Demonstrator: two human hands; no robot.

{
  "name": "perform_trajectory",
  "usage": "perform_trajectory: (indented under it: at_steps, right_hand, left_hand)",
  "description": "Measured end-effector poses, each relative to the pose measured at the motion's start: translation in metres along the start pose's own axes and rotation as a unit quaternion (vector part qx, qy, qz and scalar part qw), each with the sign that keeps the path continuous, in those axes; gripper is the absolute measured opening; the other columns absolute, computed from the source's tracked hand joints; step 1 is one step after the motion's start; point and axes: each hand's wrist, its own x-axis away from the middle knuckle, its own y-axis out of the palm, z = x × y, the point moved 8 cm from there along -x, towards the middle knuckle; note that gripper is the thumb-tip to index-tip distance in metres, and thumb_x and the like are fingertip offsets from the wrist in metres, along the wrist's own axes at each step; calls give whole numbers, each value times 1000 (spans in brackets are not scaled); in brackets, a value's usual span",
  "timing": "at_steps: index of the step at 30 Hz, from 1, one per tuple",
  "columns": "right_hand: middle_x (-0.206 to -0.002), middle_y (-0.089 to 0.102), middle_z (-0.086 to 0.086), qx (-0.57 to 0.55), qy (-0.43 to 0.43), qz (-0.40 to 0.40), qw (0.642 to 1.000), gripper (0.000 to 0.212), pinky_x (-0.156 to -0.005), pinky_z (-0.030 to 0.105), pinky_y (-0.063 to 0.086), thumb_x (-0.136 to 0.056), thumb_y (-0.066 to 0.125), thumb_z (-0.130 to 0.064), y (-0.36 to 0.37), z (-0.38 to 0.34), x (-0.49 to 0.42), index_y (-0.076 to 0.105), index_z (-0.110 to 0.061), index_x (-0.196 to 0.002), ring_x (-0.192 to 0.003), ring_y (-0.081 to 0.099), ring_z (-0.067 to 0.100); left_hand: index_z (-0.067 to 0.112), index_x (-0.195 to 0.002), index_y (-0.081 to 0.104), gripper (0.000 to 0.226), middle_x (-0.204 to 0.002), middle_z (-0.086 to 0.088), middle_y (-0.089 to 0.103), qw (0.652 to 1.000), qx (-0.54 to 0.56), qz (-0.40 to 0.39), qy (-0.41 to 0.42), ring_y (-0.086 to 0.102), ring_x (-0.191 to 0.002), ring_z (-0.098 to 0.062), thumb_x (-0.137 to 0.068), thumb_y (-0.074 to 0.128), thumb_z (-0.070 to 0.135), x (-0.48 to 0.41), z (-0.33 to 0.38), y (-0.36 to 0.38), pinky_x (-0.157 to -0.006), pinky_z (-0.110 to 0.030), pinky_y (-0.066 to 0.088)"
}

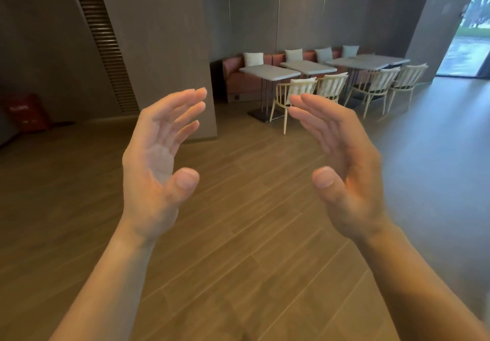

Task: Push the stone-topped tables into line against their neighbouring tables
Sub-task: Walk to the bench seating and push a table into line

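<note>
Several pale stone-topped tables stand in a row far across the room, in front of a pink bench: a left table (268,71), a middle table (309,66) and further tables (356,62) at the right. Gaps show between the left ones. My left hand (159,160) and my right hand (342,165) are raised in front of me with palms facing each other and fingers straight. Both hold nothing and are well short of the tables.
Cream slatted chairs (294,96) stand on the near side of the tables. A wide grey pillar (164,48) rises at centre left. A red object (27,112) sits by the left wall. A glass doorway (466,43) opens at the right. Wood plank floor (244,234) lies between me and the tables.
</note>
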Motion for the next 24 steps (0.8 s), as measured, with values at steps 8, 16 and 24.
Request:
perform_trajectory:
  at_steps: [8, 16, 24]
  right_hand:
    - [-153, 54, 11, -17, 0, -20, 1000, 82, -121, 46, 44, -97, 53, -73, -35, 177, -102, 41, -11, -150, -146, 54, 29]
    - [-152, 55, 11, -2, -10, -26, 1000, 76, -120, 48, 45, -98, 55, -71, -38, 378, -217, 44, -15, -149, -146, 54, 30]
    - [-154, 56, 12, 36, 4, -6, 999, 80, -118, 51, 47, -99, 56, -70, -65, 557, -331, 45, -11, -151, -145, 55, 29]
  left_hand:
    - [23, -144, 45, 87, -150, 3, 58, 1000, -2, 26, -11, 56, -144, -30, -83, 60, 83, -114, -153, 32, -117, -48, 46]
    - [22, -143, 44, 88, -151, -6, 54, 1000, -4, 30, -7, 55, -144, -30, -83, 58, 85, -235, -349, 45, -117, -48, 47]
    - [23, -144, 44, 87, -153, -5, 52, 1000, 13, -2, -4, 54, -145, -32, -84, 58, 84, -379, -523, 71, -117, -48, 46]
